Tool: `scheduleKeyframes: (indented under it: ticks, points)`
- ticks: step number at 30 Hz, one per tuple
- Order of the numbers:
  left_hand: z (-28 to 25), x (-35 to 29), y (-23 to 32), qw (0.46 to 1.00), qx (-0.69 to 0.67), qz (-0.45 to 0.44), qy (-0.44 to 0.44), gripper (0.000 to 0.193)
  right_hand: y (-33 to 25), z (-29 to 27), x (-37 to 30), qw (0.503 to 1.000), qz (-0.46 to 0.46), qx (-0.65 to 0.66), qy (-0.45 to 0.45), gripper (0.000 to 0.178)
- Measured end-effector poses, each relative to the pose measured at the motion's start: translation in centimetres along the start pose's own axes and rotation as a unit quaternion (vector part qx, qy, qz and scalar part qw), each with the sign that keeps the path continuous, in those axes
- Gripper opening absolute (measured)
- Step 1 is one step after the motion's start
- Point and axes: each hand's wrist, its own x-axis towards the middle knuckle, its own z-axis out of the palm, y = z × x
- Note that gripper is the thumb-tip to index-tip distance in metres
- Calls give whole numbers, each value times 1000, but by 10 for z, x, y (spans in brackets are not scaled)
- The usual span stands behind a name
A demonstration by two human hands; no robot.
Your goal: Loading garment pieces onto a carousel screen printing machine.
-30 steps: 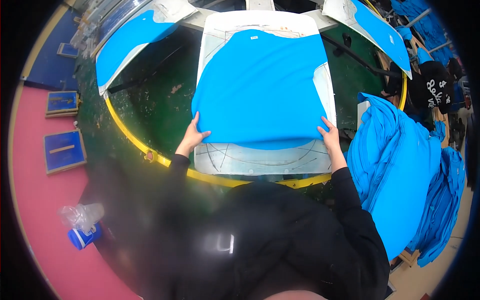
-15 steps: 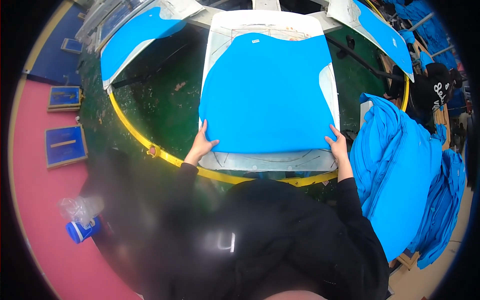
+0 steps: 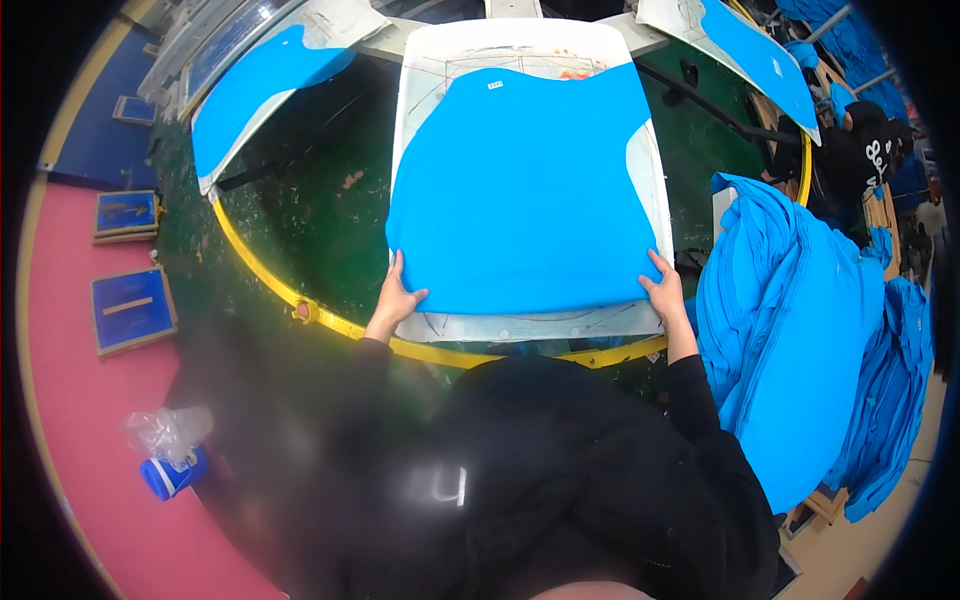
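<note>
A bright blue cut fabric panel (image 3: pixel 520 190) lies spread over a white flat board (image 3: pixel 520 35), with a small white label near its far edge. My left hand (image 3: pixel 400 298) grips the panel's near left corner, thumb on top and fingers along the side. At the near right corner my right hand (image 3: pixel 663 290) holds the cloth the same way. Between the two hands the near edge runs almost straight, and a pale strip of board shows below it. Fingertips under the cloth or past the board's sides are partly hidden.
A yellow ring rail (image 3: pixel 250 258) curves below the boards. More blue panels lie on a left board (image 3: pixel 330 30) and a right board (image 3: pixel 665 15). At right hangs a blue fabric pile (image 3: pixel 780 350); a person in black (image 3: pixel 870 150) is beyond. Framed screens (image 3: pixel 133 310) stand left.
The panel's near edge has come slightly toward me, narrowing the bare strip of board. Both hands have kept their hold on its corners. The whole view has shifted a little.
</note>
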Motion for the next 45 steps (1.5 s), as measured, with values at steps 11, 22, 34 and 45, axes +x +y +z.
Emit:
scheduleKeyframes:
  ticks: [11, 22, 34, 45]
  points:
    - [46, -38, -47, 972, -174, -2, 156, 49, -17, 21, -47, 993, -66, -99, -16, 24]
    - [7, -44, 4, 969, -231, -81, -19, 55, -22, 15, -47, 972, -49, 230, -12, 50]
    - [46, -69, 0, 984, 140, 52, 100, 77, -12, 17, -70, 991, -29, -123, -37, 65]
    - [49, -82, 16, 945, 303, 32, 122, 85, -58, -24, -137, 958, 3, -287, -8, 37]
